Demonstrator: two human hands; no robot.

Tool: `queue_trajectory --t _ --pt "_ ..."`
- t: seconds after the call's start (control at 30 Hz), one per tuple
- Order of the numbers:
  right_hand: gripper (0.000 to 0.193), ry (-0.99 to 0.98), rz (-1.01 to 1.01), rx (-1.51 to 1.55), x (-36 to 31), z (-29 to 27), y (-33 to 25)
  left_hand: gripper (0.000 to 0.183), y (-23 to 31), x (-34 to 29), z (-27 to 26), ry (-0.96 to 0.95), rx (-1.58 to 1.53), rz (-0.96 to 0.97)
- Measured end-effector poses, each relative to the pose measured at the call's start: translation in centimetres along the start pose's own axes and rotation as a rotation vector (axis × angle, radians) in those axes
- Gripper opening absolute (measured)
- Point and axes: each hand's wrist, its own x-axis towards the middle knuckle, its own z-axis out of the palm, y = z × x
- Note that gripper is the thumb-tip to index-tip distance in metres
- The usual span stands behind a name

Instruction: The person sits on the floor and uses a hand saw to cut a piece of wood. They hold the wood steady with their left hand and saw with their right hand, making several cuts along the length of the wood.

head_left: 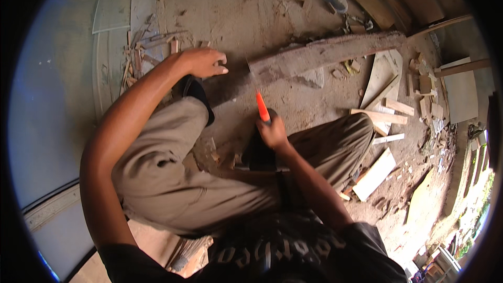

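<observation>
While both hands work on the dirt floor: one rough plank, one orange-handled tool.

Right hand (272, 133), fingers (265, 126) wrapped tight round the smooth orange handle (262, 107); its thin blade (250, 72) runs up to the near end of the plank. Left hand (205, 62), fingers (220, 68) spread and slightly apart, pressed flat on the floor just beside that end, gripping nothing. Plank (325, 55): long, weathered, grey-brown, coarse-edged, lying aslant across the dusty floor (230, 5). Khaki trouser knees bent to either side, a dark shoe (198, 93) below the left hand. Pale flat offcuts (374, 174) and splintered scraps litter the floor to the right; thin slivers (141, 47) heaped at upper left.
</observation>
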Motion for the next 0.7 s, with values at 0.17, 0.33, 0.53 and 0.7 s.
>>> queue_trajectory --t 0.17,0.33,0.53,0.7 --pt "0.033 -0.131 0.063 0.080 -7.4 -3.8 -2.7 0.046 -1.6 -0.5 1.9 -0.004 -0.074 -0.057" --pt "0.031 -0.031 0.095 0.132 1.9 -1.5 -1.2 0.046 1.2 0.0 2.2 -0.119 0.030 0.021" --pt "0.027 -0.134 0.185 0.199 -10.2 -4.3 -1.9 0.047 -1.8 -1.4 3.7 -0.030 -0.108 -0.051" --pt "0.035 0.012 0.140 0.202 -3.2 -2.4 -1.2 0.047 0.2 -0.4 2.8 -0.080 0.024 -0.073"
